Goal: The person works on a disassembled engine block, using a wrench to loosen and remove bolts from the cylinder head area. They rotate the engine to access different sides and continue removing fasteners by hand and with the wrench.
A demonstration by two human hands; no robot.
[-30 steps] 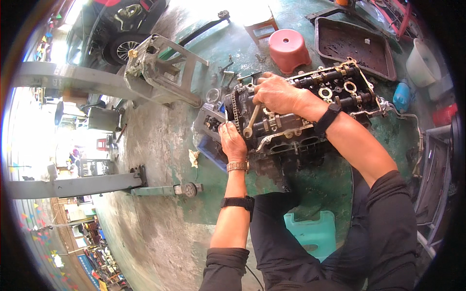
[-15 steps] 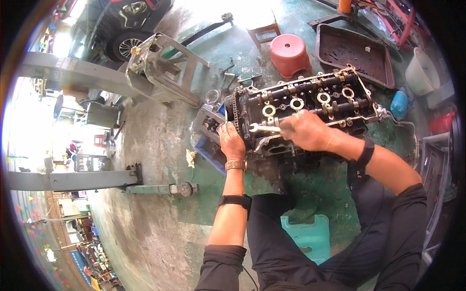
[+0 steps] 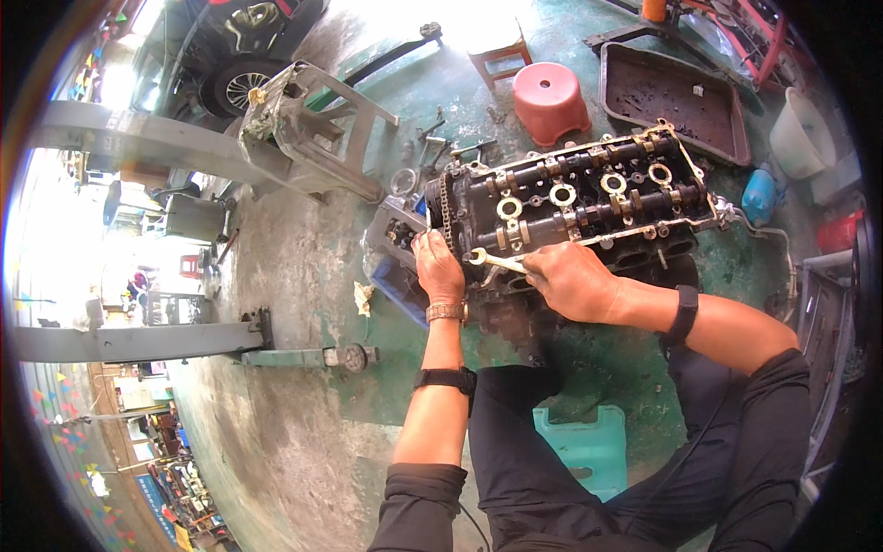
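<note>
The right hand (image 3: 572, 281) is closed around the shaft of a metal wrench (image 3: 501, 263), with the thumb and the fingers wrapped near its lower end. The forked head of this wrench points to the left and is over the near left corner of the engine (image 3: 589, 207), close to the chain (image 3: 445, 207); if it touches a bolt there, I cannot tell. The left hand (image 3: 440, 267) is at the chain end of the engine, its fingers bent and close together beside the chain, but I cannot tell what they are gripping. The engine lies on its stand in front of the person, above the green floor (image 3: 377, 396), and its top is uncovered, so that two long shafts and four pale rings are seen. Just below the left hand there is a blue box (image 3: 402, 293), and near it a crumpled rag (image 3: 363, 298) on the floor. Behind the engine stands a pink stool (image 3: 550, 101), and to the right of this stool lies a dark tray (image 3: 671, 101). A blue bottle (image 3: 758, 195) is beside the engine's right end. A turquoise stool (image 3: 589, 451) is visible between the person's legs.
</note>
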